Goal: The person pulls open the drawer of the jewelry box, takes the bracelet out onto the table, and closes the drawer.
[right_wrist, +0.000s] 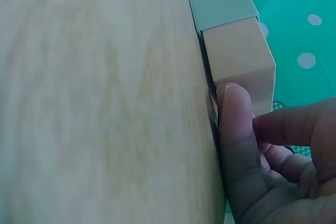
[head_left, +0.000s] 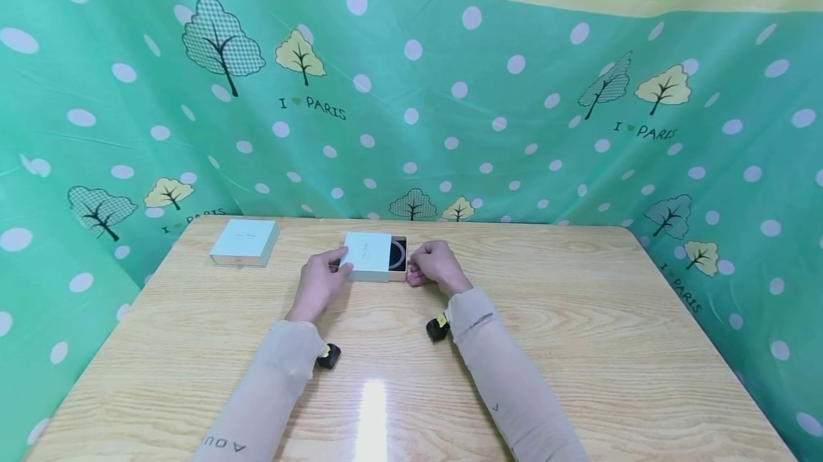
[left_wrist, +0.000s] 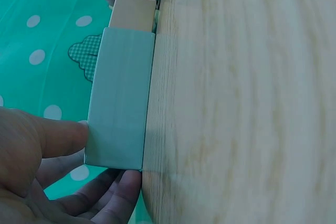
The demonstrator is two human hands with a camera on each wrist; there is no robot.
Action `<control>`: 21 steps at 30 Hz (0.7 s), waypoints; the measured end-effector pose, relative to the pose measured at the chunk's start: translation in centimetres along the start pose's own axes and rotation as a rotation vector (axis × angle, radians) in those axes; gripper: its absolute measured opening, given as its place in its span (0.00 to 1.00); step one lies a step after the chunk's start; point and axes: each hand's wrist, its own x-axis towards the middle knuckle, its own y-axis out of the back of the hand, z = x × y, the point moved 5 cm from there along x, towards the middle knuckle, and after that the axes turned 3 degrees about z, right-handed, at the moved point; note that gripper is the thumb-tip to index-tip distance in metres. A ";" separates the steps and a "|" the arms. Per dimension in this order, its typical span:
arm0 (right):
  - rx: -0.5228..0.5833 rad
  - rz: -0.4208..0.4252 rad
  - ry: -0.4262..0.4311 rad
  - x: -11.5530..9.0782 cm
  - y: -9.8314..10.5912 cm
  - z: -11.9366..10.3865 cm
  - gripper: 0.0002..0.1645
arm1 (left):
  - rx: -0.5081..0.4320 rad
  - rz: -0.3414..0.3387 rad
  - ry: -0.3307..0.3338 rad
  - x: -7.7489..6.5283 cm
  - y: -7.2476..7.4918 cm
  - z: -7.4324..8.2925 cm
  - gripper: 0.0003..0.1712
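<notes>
A pale blue sleeve box [head_left: 368, 256] lies on the table, its beige drawer [head_left: 398, 276] sticking partly out at the right end. Inside the drawer, part of a greyish ring like a bangle [head_left: 401, 253] shows on a dark lining; the sleeve covers the rest. My left hand [head_left: 319, 282] holds the sleeve by its left end, thumb at the near side and fingers around the end. At the drawer's outer end, my right hand [head_left: 437, 264] has thumb and forefinger pinched together against it. What exactly lies between those fingertips is hidden.
Another pale blue box [head_left: 245, 242], with a beige front, sits closed near the table's back left corner. The wooden table [head_left: 579, 348] ends at a green dotted curtain [head_left: 450, 126] behind. A small black wrist device [head_left: 438, 328] hangs at the right sleeve.
</notes>
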 end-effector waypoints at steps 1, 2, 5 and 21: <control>0.002 -0.001 0.000 0.0 0.0 0.0 0.09 | -0.001 0.001 0.001 0.0 0.0 0.0 0.27; 0.003 -0.002 0.000 0.1 0.1 0.1 0.09 | -0.002 0.002 0.002 0.0 0.0 0.0 0.27; 0.004 -0.001 -0.001 0.2 0.1 0.3 0.08 | -0.002 0.003 -0.002 0.1 0.0 -0.1 0.27; 0.058 -0.029 -0.004 -0.2 0.6 0.1 0.09 | -0.015 0.007 -0.007 0.0 0.0 0.1 0.26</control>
